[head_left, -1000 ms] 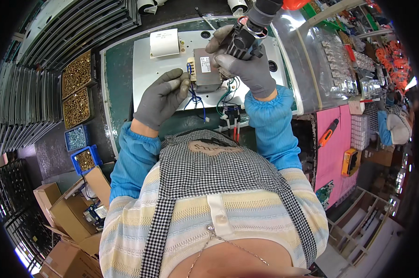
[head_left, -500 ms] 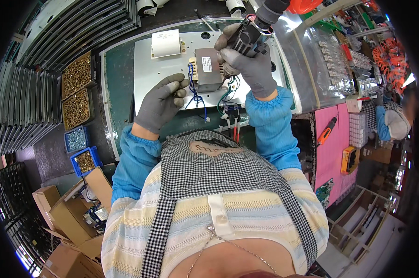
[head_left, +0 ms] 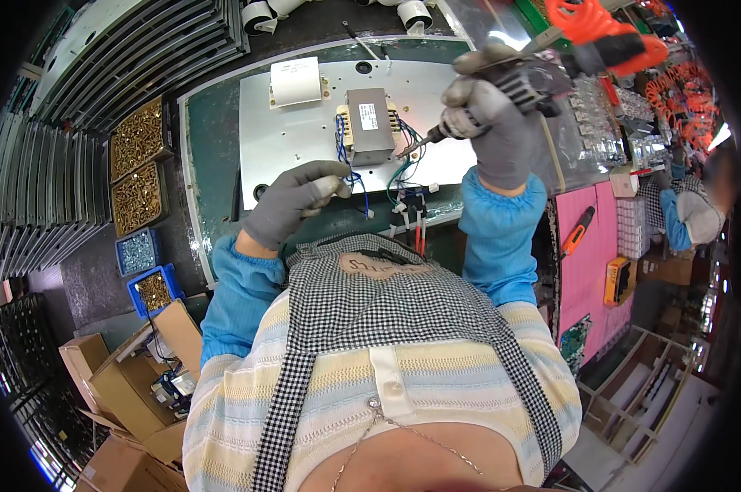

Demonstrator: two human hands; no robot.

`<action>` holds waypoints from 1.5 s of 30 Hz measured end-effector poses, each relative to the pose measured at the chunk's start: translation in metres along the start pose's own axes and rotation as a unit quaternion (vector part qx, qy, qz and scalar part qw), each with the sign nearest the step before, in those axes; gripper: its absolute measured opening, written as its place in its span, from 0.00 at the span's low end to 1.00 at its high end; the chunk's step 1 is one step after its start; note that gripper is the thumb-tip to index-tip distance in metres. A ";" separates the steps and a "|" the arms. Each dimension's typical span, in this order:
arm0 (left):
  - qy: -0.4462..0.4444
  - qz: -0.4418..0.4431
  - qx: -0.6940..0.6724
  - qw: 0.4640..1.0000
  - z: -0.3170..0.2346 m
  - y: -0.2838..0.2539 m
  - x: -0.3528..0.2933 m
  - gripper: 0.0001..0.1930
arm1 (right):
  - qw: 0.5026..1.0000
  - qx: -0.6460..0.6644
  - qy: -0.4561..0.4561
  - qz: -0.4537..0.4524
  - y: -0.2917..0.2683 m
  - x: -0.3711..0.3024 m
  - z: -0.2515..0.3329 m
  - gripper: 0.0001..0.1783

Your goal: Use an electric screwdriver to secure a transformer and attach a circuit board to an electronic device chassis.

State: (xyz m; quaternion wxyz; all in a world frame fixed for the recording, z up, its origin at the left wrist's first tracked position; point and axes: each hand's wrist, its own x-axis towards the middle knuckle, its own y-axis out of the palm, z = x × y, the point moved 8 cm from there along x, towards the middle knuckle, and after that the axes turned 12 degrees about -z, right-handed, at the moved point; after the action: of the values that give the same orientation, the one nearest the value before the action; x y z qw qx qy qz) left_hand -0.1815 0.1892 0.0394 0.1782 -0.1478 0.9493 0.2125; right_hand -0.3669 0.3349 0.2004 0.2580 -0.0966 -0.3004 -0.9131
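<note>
My right hand (head_left: 501,123), in a grey glove, grips a dark power screwdriver (head_left: 528,87). Its thin bit slants down toward the right front corner of a brown-grey transformer (head_left: 371,123); whether the tip touches anything is unclear. The transformer sits on a pale metal plate (head_left: 292,156) with a white cylinder (head_left: 296,81) at the back left. Blue wires (head_left: 347,168) hang from the transformer's left side, green wires (head_left: 403,172) from its right. Close to the blue wires is my gloved left hand (head_left: 292,201), fingers curled and tips together. What they hold, if anything, is hidden.
The plate lies on a green-topped bench (head_left: 210,156). Bins of brass-coloured screws (head_left: 138,131) and blue trays (head_left: 136,250) stand left, beside stacked metal panels (head_left: 42,180). An orange hose (head_left: 583,20) hangs upper right. A pink mat (head_left: 579,262) holds an orange-handled tool (head_left: 579,230).
My right hand has drawn the screwdriver right, away from the transformer, tilting it so the bit shows. My left hand has shifted slightly right and toward me, its fingers more drawn together.
</note>
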 end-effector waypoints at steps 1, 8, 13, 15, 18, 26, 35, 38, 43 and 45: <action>0.000 0.000 0.000 1.000 0.000 0.003 0.001 0.23 | 1.000 -0.018 0.004 0.009 -0.005 0.000 0.002 0.23; 0.132 0.033 0.184 0.973 -0.009 0.033 0.002 0.21 | 0.988 0.155 0.016 -0.004 -0.006 -0.014 0.005 0.23; 0.379 -0.050 0.423 0.821 -0.034 0.039 -0.014 0.14 | 0.975 0.177 0.132 0.012 -0.023 -0.029 -0.008 0.26; 0.387 -0.102 0.468 0.788 -0.033 0.016 -0.021 0.12 | 0.972 0.068 0.010 -0.223 -0.057 -0.024 0.005 0.25; 0.324 -0.269 0.311 0.852 -0.046 -0.067 -0.038 0.10 | 0.982 0.131 -0.045 -0.126 -0.050 -0.008 0.033 0.23; 0.103 -0.670 -0.029 0.735 0.099 -0.353 -0.049 0.20 | 0.988 0.123 -0.043 -0.086 -0.048 -0.012 0.037 0.23; 0.168 -0.627 0.023 0.761 0.017 -0.300 -0.060 0.18 | 0.909 -0.393 -0.064 -0.121 -0.007 -0.027 0.025 0.24; 0.197 -0.394 0.064 0.895 -0.062 -0.152 -0.045 0.17 | 0.729 -0.624 -0.276 -0.043 0.034 -0.033 0.032 0.30; 0.153 0.028 0.149 0.976 -0.071 0.047 -0.010 0.20 | 0.660 -0.707 -0.253 0.002 0.042 -0.043 0.015 0.34; 0.164 0.045 0.119 0.978 -0.070 0.083 0.006 0.20 | 0.668 -0.712 -0.219 0.007 0.036 -0.046 0.005 0.34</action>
State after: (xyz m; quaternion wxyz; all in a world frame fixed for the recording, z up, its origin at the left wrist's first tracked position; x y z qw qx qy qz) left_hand -0.2356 0.2276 0.1257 0.0270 -0.1155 0.9898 0.0789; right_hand -0.3083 0.3324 0.2075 0.0440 -0.4497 0.3935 -0.8006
